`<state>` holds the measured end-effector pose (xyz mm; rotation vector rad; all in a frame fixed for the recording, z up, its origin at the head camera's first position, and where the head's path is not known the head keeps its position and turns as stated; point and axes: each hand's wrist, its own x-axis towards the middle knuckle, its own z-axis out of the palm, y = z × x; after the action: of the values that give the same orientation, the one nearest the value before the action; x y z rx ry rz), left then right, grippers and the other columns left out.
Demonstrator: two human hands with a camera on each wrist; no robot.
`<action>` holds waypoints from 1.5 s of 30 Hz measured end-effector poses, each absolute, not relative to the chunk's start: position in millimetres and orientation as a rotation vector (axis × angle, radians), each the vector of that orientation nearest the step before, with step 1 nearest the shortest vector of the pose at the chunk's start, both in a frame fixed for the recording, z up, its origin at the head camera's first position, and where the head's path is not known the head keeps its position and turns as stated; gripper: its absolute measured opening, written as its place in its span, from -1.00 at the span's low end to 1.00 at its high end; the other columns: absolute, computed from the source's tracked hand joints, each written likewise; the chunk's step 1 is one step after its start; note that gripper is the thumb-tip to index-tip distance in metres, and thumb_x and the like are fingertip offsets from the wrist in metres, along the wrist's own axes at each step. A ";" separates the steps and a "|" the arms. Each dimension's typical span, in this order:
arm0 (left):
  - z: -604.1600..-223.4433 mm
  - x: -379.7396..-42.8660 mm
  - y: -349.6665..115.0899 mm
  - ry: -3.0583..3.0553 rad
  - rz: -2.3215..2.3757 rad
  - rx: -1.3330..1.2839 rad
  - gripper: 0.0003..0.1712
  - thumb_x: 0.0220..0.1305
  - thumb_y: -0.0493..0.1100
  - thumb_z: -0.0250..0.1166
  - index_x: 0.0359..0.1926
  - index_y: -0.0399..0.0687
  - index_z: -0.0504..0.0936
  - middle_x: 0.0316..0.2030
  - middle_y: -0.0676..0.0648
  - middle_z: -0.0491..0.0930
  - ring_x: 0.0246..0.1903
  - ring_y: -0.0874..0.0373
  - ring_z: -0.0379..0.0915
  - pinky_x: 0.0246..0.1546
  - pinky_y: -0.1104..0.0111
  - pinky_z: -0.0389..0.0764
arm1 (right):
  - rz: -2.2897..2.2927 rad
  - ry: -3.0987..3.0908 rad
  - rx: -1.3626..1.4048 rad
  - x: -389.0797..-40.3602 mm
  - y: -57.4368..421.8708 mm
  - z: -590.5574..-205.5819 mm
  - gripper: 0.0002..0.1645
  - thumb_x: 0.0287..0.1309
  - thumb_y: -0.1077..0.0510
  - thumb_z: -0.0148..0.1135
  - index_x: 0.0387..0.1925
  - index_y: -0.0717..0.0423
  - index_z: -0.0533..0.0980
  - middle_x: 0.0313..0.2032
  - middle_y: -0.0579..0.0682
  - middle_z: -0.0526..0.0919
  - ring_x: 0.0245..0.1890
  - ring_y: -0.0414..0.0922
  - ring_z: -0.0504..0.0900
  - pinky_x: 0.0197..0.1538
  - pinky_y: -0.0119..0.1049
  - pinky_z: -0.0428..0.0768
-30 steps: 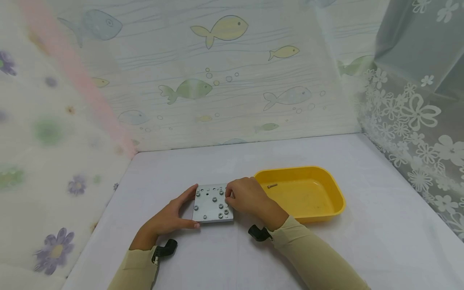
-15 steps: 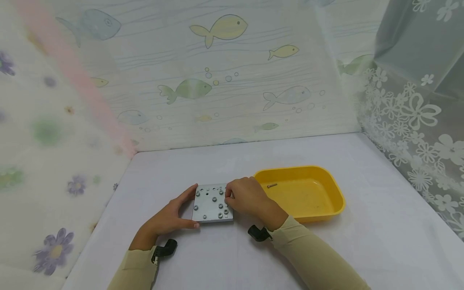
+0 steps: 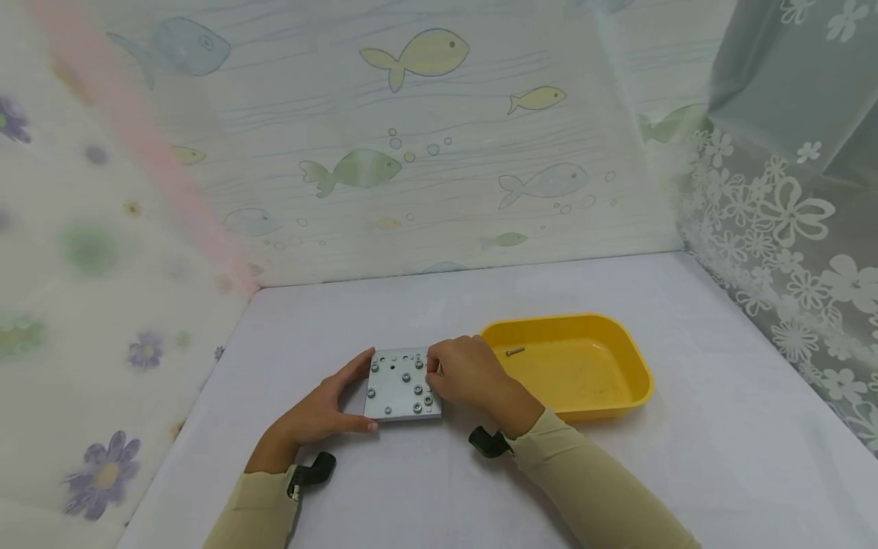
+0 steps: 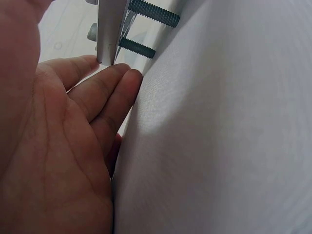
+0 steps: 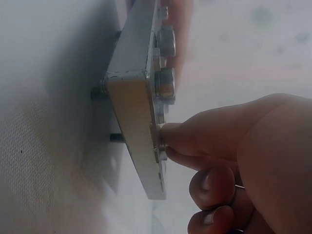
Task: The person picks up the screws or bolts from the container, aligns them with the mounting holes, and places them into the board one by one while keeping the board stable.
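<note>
A silver metal plate [image 3: 394, 396] with holes and several socket head screws stands slightly raised off the white table. In the left wrist view, threaded screw shanks [image 4: 153, 13] stick out beneath it. My left hand [image 3: 318, 412] grips the plate's left side, thumb at the near corner, fingers at the far one. At the plate's right side, my right hand [image 3: 469, 374] pinches a small screw [image 5: 163, 151] between thumb and forefinger, against the top face. That screw is mostly hidden by the fingertips. Other screw heads [image 5: 165, 83] sit beside it.
A yellow tray [image 3: 576, 377] stands right of the plate, close behind my right wrist. One loose screw [image 3: 515, 351] lies inside it, near the left end. Patterned curtains [image 3: 439, 191] enclose the back and both sides of the table [image 3: 384, 488].
</note>
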<state>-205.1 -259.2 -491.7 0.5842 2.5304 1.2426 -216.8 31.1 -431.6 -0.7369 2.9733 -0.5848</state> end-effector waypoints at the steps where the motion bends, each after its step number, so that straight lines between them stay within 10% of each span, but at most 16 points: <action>1: -491.8 -205.0 -259.4 2.532 1.241 0.582 0.46 -0.11 0.15 0.70 0.67 0.21 -0.05 0.55 0.05 0.25 0.62 -0.06 -0.06 0.56 -0.26 -0.20 | -0.586 2.972 -0.734 -216.9 30.7 -431.9 -0.81 0.28 0.02 0.35 -0.48 -0.20 0.61 -0.47 -0.30 0.63 -0.40 -0.18 0.51 -0.12 -0.25 0.44; 18: -493.9 -207.2 -260.8 2.528 1.238 0.563 0.48 -0.14 0.17 0.71 0.68 0.25 -0.05 0.55 0.06 0.25 0.62 -0.03 -0.07 0.57 -0.23 -0.19 | -0.857 2.804 -0.613 -225.7 36.5 -418.7 -0.94 0.30 -0.01 0.38 -0.25 -0.18 0.66 -0.59 -0.16 0.57 -0.57 -0.17 0.52 -0.47 -0.32 0.52; 45: -492.2 -204.2 -257.8 2.522 1.259 0.577 0.49 -0.14 0.12 0.72 0.68 0.19 -0.05 0.54 0.03 0.26 0.62 -0.06 -0.09 0.56 -0.26 -0.23 | -0.938 2.772 -0.625 -250.7 123.1 -390.4 -0.89 0.30 0.02 0.37 -0.20 -0.14 0.75 -0.51 -0.11 0.61 -0.49 -0.12 0.55 -0.36 -0.26 0.55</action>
<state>-204.2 -257.8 -492.2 0.5775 2.5221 1.2595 -250.7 123.1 -390.4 -0.6248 2.7722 -0.9382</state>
